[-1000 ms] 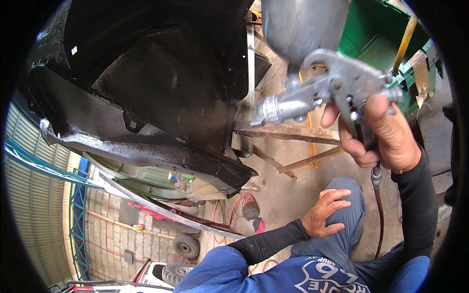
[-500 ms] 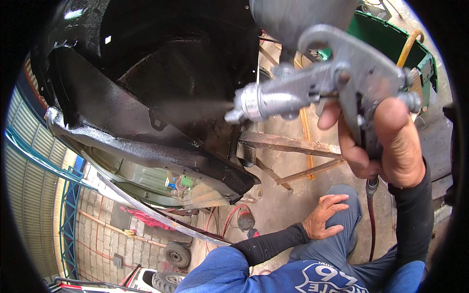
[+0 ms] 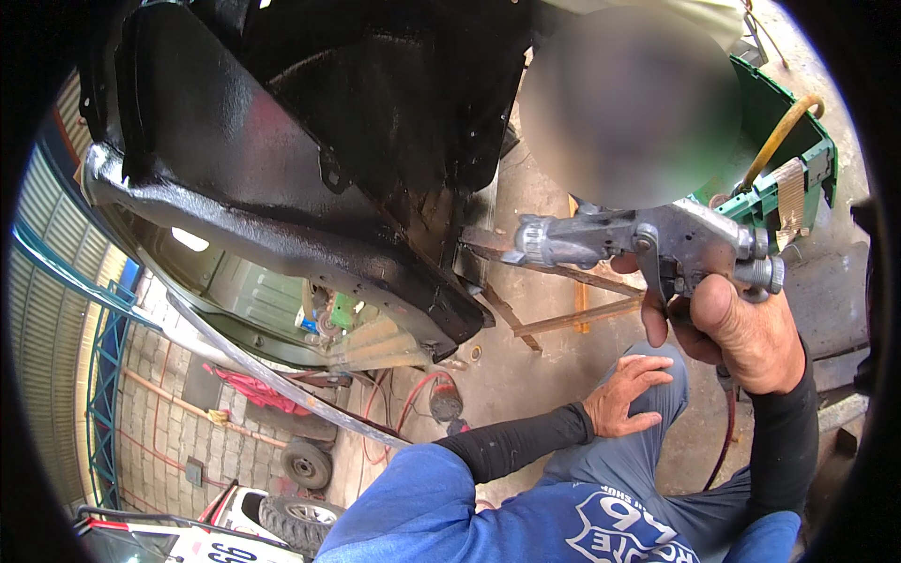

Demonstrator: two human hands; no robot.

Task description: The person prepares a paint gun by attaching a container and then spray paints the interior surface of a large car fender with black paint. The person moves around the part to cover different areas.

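Observation:
My right hand (image 3: 751, 333) is wrapped around the grip of a metal spray gun (image 3: 601, 237), whose nozzle points left toward a black-painted car body panel (image 3: 244, 159). Fingers lie near the trigger, and a hose (image 3: 727, 432) runs down from the handle. Above the gun a round blurred patch hides what is there. Wet-looking gloss covers the panel's curved lower edge. Resting on my bent knee (image 3: 671, 371), my left hand (image 3: 627, 394) holds nothing, its fingers apart.
Wooden stand legs (image 3: 582, 317) rise beneath the panel. A green bin (image 3: 815, 155) with a yellow hose (image 3: 786, 136) stands at the right. Red hoses (image 3: 413, 399) cross the floor. A tyre (image 3: 306, 464) leans by the block wall, near a white vehicle (image 3: 202, 540).
The spray gun has drawn down and away from the panel in my right hand. Mist at its nozzle has gone. My left hand stays on the knee.

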